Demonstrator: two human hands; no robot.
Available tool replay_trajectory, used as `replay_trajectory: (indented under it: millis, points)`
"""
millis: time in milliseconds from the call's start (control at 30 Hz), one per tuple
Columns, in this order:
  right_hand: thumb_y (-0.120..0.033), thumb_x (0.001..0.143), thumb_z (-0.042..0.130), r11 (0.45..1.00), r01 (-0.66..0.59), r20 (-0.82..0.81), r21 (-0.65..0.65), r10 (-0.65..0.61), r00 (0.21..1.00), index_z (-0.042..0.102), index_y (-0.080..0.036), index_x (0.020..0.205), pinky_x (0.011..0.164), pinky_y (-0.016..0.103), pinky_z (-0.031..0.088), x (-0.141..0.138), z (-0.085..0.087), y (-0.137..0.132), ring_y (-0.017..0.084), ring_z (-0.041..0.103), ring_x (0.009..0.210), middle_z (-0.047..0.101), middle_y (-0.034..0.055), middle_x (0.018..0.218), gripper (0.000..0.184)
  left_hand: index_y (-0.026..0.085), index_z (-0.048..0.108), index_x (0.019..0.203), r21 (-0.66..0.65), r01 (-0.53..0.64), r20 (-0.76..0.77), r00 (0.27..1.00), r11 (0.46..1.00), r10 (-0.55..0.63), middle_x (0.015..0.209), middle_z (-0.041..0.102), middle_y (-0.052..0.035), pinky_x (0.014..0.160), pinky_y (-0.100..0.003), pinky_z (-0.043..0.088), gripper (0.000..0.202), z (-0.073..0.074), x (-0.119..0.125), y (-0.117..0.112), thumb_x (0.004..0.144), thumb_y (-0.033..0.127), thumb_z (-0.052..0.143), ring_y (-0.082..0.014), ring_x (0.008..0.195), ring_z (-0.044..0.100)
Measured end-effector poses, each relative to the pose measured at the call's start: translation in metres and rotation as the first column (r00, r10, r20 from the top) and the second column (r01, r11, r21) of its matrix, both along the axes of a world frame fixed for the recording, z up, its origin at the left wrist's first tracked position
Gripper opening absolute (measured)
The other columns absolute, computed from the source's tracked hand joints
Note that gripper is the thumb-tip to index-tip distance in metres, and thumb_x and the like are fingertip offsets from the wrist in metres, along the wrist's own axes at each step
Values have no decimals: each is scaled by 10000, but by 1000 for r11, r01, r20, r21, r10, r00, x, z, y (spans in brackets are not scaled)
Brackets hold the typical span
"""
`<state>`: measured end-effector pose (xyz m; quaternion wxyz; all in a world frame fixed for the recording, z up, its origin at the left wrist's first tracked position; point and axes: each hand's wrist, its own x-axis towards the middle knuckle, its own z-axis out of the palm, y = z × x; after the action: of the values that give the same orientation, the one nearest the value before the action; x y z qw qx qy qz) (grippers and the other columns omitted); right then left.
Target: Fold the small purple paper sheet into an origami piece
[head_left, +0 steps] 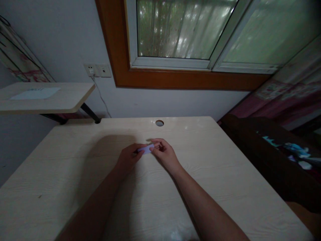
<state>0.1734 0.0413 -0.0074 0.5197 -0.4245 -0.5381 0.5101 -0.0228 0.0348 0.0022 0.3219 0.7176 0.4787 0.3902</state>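
Both my hands meet near the middle of a pale wooden desk (pixel 75 174). Between them is a small, pale lilac piece of paper (pixel 146 149), narrow and folded flat. My left hand (pixel 129 157) pinches its left end with fingers curled. My right hand (pixel 164 153) pinches its right end, fingertips pressed together on the top edge. The paper sits just above or on the desk surface; I cannot tell which.
A round cable hole (pixel 159 123) lies in the desk near the far edge. A second table (pixel 62 100) with a sheet of paper (pixel 35 93) stands at the back left. A wall socket (pixel 97 70) and a window are behind. Dark furniture stands to the right.
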Motion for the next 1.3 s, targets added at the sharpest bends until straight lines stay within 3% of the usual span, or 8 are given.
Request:
replay_trajectory:
  millis: [333, 633, 1000, 1300]
  points:
    - [-318, 774, 750, 998, -60, -38, 8, 60, 997, 632, -228, 1119, 660, 258, 460, 0, -6, 0, 136, 587, 702, 643, -10, 780, 376, 221, 676, 1155, 80, 112, -82, 991, 990, -106, 1027, 723, -48, 826, -247, 503, 292, 6, 1, -3, 888, 235, 559, -160, 921, 664]
    - [-294, 767, 751, 997, -72, -17, 20, 72, 997, 634, -224, 1106, 653, 261, 449, -1, -3, -2, 134, 576, 689, 626, -16, 752, 365, 202, 680, 1114, 2, 77, -47, 996, 997, -77, 1074, 726, -54, 852, -256, 500, 266, -1, 1, -1, 868, 242, 590, -168, 946, 669]
    - [-320, 788, 735, 997, -76, 4, 10, 76, 997, 634, -218, 1113, 644, 265, 429, -1, 0, -3, 131, 559, 671, 611, -21, 735, 355, 206, 662, 1161, -141, 104, 9, 995, 985, -104, 1048, 736, -43, 771, -237, 512, 327, 6, 3, -4, 842, 264, 619, -158, 850, 682]
    - [-357, 773, 743, 999, -44, -25, -9, 43, 999, 641, -205, 1032, 679, 281, 452, -1, 4, -2, 145, 584, 700, 639, -8, 746, 317, 206, 659, 1180, -167, 121, 104, 989, 978, -105, 1079, 729, -45, 791, -246, 530, 342, 5, 2, -4, 851, 292, 616, -163, 870, 688]
